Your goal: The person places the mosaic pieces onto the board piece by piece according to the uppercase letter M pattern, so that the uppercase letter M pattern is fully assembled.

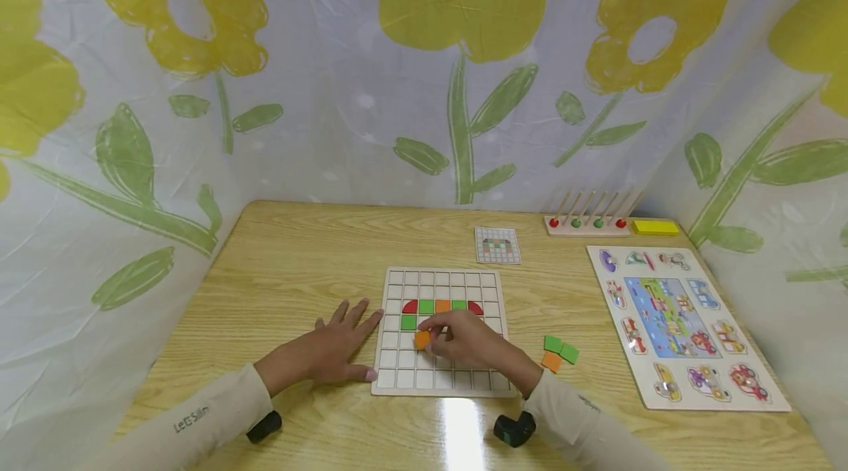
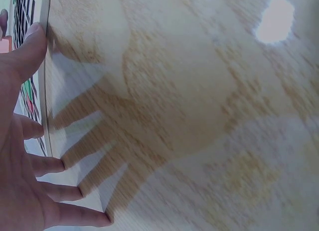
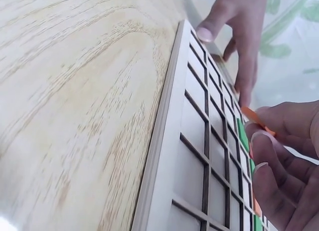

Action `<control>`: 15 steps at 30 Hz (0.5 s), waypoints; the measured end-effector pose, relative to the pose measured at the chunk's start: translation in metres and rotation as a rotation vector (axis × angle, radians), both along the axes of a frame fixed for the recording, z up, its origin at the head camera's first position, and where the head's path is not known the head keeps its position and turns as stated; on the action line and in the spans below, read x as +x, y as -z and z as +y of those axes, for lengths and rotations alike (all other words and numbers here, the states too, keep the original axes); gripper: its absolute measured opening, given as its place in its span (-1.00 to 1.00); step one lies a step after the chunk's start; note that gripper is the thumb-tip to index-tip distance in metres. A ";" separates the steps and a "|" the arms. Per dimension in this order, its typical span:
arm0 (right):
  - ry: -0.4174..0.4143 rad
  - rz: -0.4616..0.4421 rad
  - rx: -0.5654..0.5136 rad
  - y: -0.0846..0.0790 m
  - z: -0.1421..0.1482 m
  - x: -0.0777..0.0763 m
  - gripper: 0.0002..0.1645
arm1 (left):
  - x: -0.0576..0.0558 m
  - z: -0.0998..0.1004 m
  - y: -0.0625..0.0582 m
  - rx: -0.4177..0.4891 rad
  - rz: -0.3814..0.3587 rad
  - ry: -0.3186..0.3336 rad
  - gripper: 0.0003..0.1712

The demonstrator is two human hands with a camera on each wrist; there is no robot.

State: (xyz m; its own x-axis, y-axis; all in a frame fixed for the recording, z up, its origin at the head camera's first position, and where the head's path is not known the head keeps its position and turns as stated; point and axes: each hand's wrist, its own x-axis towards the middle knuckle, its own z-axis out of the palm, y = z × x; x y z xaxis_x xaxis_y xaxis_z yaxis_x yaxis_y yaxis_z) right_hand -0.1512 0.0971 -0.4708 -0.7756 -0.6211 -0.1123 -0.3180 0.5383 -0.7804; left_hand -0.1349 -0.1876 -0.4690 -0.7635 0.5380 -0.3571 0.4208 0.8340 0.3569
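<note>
A white grid board (image 1: 395, 380) lies on the wooden table, with red rounded pieces, green squares and an orange square set in its upper rows. Over the board, my right hand (image 1: 467, 338) pinches an orange square tile (image 1: 422, 340) between thumb and fingers; the same tile (image 3: 259, 121) shows edge-on and tilted in the right wrist view. That hand hides part of the board's middle. My left hand (image 1: 324, 349) rests with fingers spread at the board's left side, its thumb at the lower left edge. It holds nothing.
Two loose green tiles (image 1: 553, 344) and an orange tile (image 1: 551, 361) lie right of the board. A small pattern card (image 1: 498, 246) sits behind it. Farther right are a picture puzzle board (image 1: 636, 383), a peg stand with beads (image 1: 589, 229) and a yellow block (image 1: 655, 228).
</note>
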 end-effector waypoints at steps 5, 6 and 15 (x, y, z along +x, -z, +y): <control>0.013 0.011 -0.012 0.005 -0.006 -0.002 -0.68 | 0.000 0.000 0.001 0.008 0.003 0.002 0.15; 0.014 0.015 -0.013 0.006 -0.008 -0.003 -0.68 | 0.000 0.000 0.001 0.010 0.004 0.002 0.15; 0.027 0.034 0.004 0.011 -0.021 -0.006 -0.69 | -0.001 0.000 0.002 0.010 0.008 -0.002 0.14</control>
